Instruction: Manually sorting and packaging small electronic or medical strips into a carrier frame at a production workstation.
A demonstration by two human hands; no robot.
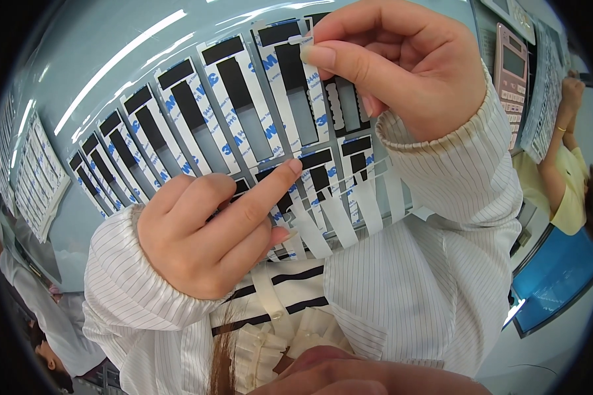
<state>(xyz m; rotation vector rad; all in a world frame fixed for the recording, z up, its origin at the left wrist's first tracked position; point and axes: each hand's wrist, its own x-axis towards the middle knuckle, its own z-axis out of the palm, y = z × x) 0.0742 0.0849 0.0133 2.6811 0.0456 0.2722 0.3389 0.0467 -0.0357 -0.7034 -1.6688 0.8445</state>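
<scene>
A sheet of adhesive-backed pieces (236, 122) lies on the table under my hands. Its long rectangular frames have white liners with blue print and black patches. At the sheet's far edge my right hand (408, 69) pinches a thin white frame-shaped strip (301, 41) between thumb and index finger. My left hand (211, 234) rests over the near part of the sheet. Its index finger is stretched out and its tip touches the gap between the two rows; the other fingers are curled. Beside its thumb, white paper tabs (339, 220) hang toward me off the near row.
A stack of similar sheets (34, 174) lies at the left. On the right are a pink calculator (510, 62), another pale device (507, 13) and more stacked sheets (543, 99). A person in yellow (563, 178) sits far right, another in white (62, 336) at lower left.
</scene>
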